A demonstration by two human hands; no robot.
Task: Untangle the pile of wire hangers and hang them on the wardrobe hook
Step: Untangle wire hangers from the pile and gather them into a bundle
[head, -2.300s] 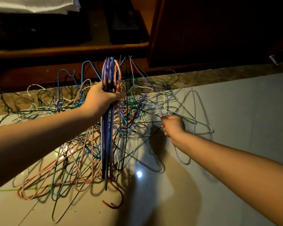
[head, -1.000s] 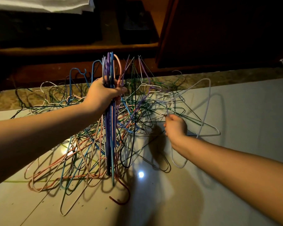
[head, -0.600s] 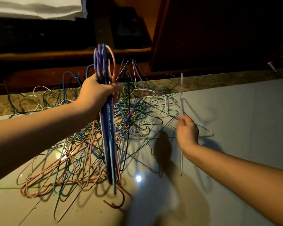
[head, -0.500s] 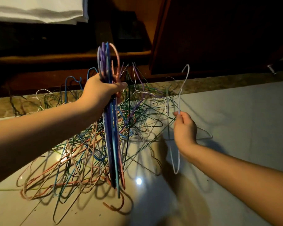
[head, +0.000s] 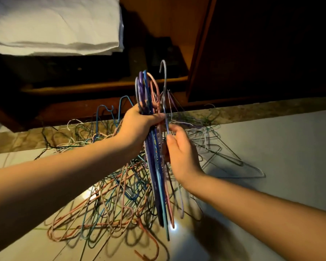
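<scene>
In the head view, your left grip (head: 137, 125) is curled tight around the necks of a bundle of hangers (head: 155, 176) in purple, blue and pink. The bundle is upright, with its hooks standing above your knuckles and its bodies hanging below your wrist. Your right grip (head: 181, 153) sits just beside the left one, on the bundle's right side. Its thumb and fingertips pinch the wire of a pale hanger (head: 165, 78), whose hook rises a little above the bundle's hooks and whose body drops below your palm. Under both grips and off to the left, the tangled pile (head: 102, 200) of coloured hangers sprawls on the floor (head: 280, 144). A few thin grey hangers (head: 224, 159) lie flat to the right of your right grip. Beyond the grips, a wardrobe shelf (head: 102, 85) carries folded white cloth (head: 55, 25), and the dark wardrobe door (head: 262, 49) stands to the right.
</scene>
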